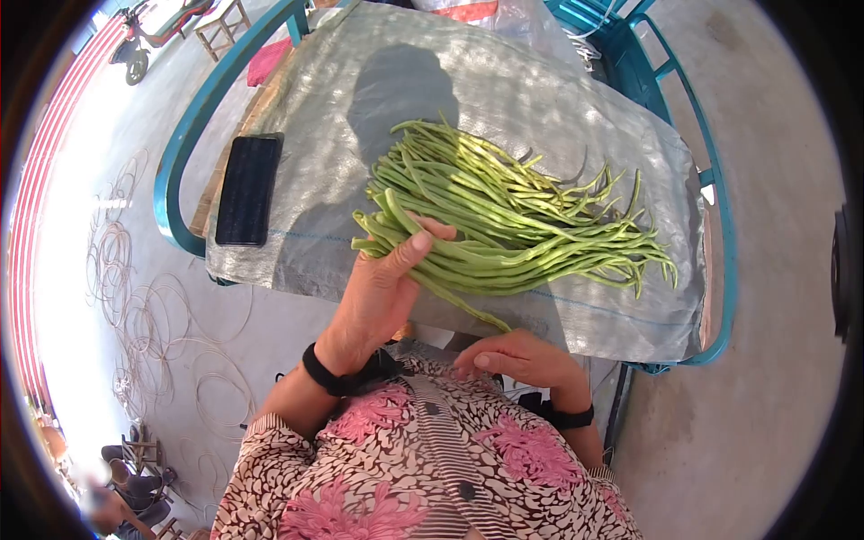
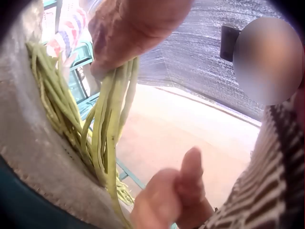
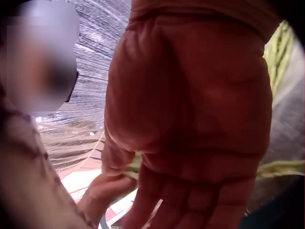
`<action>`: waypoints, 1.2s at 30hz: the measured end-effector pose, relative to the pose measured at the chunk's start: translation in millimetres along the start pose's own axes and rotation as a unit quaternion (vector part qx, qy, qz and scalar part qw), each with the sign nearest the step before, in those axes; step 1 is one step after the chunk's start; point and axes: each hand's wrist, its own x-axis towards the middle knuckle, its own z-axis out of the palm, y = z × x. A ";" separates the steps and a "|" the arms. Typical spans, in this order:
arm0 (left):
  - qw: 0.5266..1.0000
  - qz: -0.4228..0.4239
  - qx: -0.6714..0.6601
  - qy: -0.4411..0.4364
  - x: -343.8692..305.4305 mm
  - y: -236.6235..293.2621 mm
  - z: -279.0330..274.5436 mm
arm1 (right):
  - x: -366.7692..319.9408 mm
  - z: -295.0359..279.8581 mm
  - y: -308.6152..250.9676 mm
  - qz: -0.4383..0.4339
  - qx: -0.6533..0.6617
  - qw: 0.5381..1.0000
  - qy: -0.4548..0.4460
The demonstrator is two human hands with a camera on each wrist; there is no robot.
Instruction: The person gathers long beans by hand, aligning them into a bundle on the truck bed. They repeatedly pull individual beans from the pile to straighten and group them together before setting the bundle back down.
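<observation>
One bundle of long green beans [image 1: 513, 225] lies on a grey woven sack [image 1: 360, 81] spread flat over a bed ringed by a teal tubular frame [image 1: 180, 153]. The bean tips fan out toward the person's right side of the sack; the stem ends are gathered at its near edge.

Left hand [image 1: 382, 283]: clasped round the gathered stem ends, thumb across the top of the bundle and fingers underneath. The left wrist view shows several beans hanging down from this grasp over the sack's edge, while the rest of the heap rests on the sack beside them.

Right hand [image 1: 517, 358]: low against the patterned blouse [image 1: 423, 459], just below the sack's near edge and apart from the bundle. Its fingers are bent inward with the thumb laid over them. One loose bean ends just above the knuckles; whether the hand pinches anything cannot be told, as the right wrist view shows only the palm.

Other contents of the sack: a black phone [image 1: 247, 189], lying flat near the left rail, well apart from the beans.

Surroundings: loose wire loops [image 1: 144, 315] on the pale ground to the left of the frame. Each wrist carries a black strap.
</observation>
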 end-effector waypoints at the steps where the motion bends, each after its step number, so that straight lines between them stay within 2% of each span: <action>1: 0.999 0.014 0.015 -0.033 -0.2 1.7 8.5 | -1.4 4.6 12.4 0.029 0.078 0.996 0.029; 2: 0.998 0.016 0.022 -0.056 0.1 3.2 16.2 | -2.8 7.7 21.7 0.058 0.156 0.984 0.057; 5: 0.993 0.020 0.037 -0.113 2.6 5.6 34.3 | -5.9 7.9 34.3 -0.070 0.283 0.945 0.144; 8: 0.990 0.006 0.009 -0.142 6.5 4.4 46.9 | 0.3 2.9 74.9 -0.249 0.476 0.822 0.188; 11: 0.990 -0.016 -0.063 -0.126 10.8 2.0 52.9 | 8.6 -1.5 69.2 -0.371 0.566 0.729 0.103; 14: 0.991 -0.017 -0.095 -0.090 13.7 1.7 44.2 | 18.9 -6.9 53.1 -0.395 0.613 0.654 0.202; 15: 0.992 -0.015 -0.093 -0.081 14.7 2.4 38.5 | 19.1 -10.8 49.0 -0.400 0.630 0.637 0.191; 18: 0.993 -0.003 -0.107 -0.041 19.9 4.4 22.1 | 11.5 -26.8 47.9 -0.315 0.683 0.639 0.164; 19: 0.993 -0.002 -0.116 -0.029 22.9 4.2 15.4 | 7.6 -24.5 38.5 -0.292 0.674 0.650 0.194; 22: 0.993 -0.003 -0.121 0.002 24.4 2.1 10.1 | -1.1 -29.5 29.5 -0.242 0.677 0.670 0.184; 23: 0.993 -0.004 -0.121 0.011 24.2 0.7 10.2 | -2.4 -29.8 25.2 -0.252 0.672 0.671 0.190; 26: 0.986 0.010 -0.064 -0.153 14.4 1.0 19.3 | -2.7 -34.9 35.4 -0.265 0.690 0.644 0.199; 30: 0.931 -0.027 0.131 -0.339 5.9 8.9 11.9 | -7.3 -34.2 44.2 -0.228 0.649 0.690 0.226; 31: 0.931 -0.049 0.161 -0.324 5.5 11.4 13.2 | -7.0 -32.0 44.7 -0.228 0.631 0.702 0.239; 34: 0.989 -0.066 0.023 -0.129 3.6 2.5 6.0 | -7.3 -26.1 39.5 -0.185 0.641 0.697 0.264; 36: 0.996 -0.091 -0.024 -0.012 3.6 5.3 -8.6 | -10.3 -25.9 46.8 -0.193 0.577 0.758 0.235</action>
